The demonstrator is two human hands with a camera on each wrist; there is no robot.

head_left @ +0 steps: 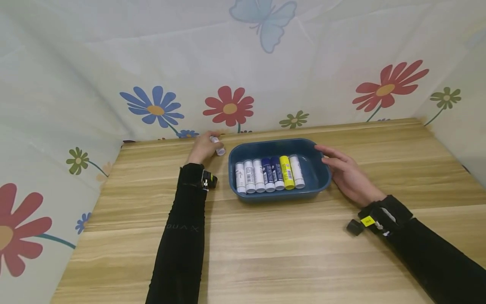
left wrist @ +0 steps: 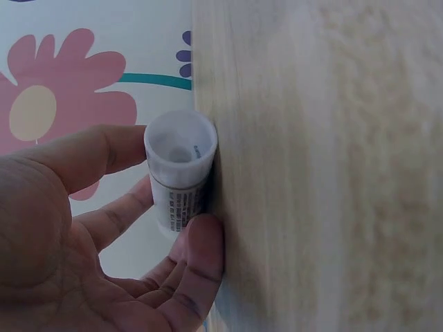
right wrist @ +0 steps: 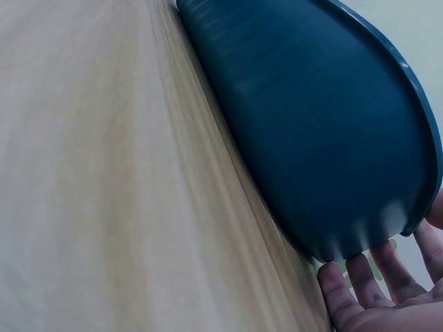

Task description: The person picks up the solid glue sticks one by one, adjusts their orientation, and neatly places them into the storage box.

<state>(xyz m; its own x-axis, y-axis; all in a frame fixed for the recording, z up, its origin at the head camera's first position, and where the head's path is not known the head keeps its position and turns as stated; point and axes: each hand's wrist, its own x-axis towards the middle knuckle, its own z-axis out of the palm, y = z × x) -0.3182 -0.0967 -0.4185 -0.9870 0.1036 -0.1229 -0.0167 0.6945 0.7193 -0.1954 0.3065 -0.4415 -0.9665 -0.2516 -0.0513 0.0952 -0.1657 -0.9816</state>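
Note:
My left hand (head_left: 203, 148) pinches a white glue stick (head_left: 218, 146) at the table's back edge, left of the tray. In the left wrist view the glue stick (left wrist: 181, 173) sits between thumb and fingers, its hollow end toward the camera and a printed label on its side. A blue plastic tray (head_left: 279, 196) holds several glue sticks in a row: white ones (head_left: 249, 176), two dark blue ones (head_left: 268, 175) and a yellow one (head_left: 287, 172). My right hand (head_left: 350, 177) rests extended fingers on the tray's right end, against its outer wall (right wrist: 325, 152) and rim.
The wooden table (head_left: 288, 249) meets a pale cloth backdrop (head_left: 182, 50) printed with flowers and a butterfly. Bare tray floor (head_left: 313, 177) shows right of the row. Each sleeved wrist wears a strapped device (head_left: 381, 217).

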